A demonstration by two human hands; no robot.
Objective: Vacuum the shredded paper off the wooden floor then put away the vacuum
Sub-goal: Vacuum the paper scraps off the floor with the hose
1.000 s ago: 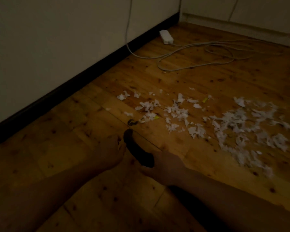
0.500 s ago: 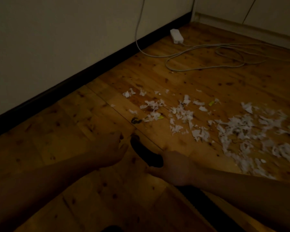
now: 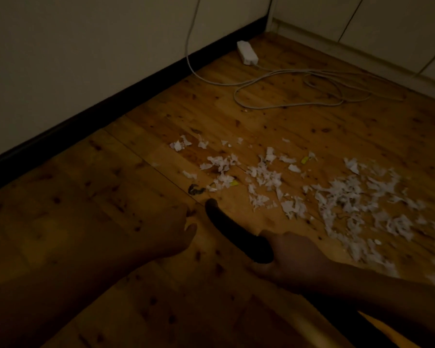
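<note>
Wooden floor (image 3: 236, 126): knotty boards in dim light, darkest toward 7 o'clock.
Shredded paper (image 3: 342, 192): white scraps lying on the floor. Thin scatter near centre, thickest from 3 to 4 o'clock, a couple of yellow bits mixed in.
Vacuum nozzle (image 3: 231, 229): black curved tube just below centre, tip pointing to 11 o'clock. Near the closest scraps but apart from them. Can't tell whether the tip touches the boards.
Right hand (image 3: 294, 257): at 5 o'clock, fingers wrapped round the rear end of the nozzle. Forearm enters from the 4 o'clock edge.
Left hand (image 3: 176, 229): at 7 o'clock, just beside the nozzle and not touching it. Fingers loosely curled, nothing in them. Can't tell whether it touches the floor.
Dark scrap (image 3: 195, 189): small curled bit on the boards, at 11 o'clock from the nozzle tip.
White cable (image 3: 309, 70): loose loops on the floor at 1 o'clock, one run going up the wall at 12.
White box (image 3: 247, 52): at 12 o'clock near the skirting, cable attached.
Skirting board (image 3: 136, 96): black strip from 9 o'clock up to 12, under a pale wall.
</note>
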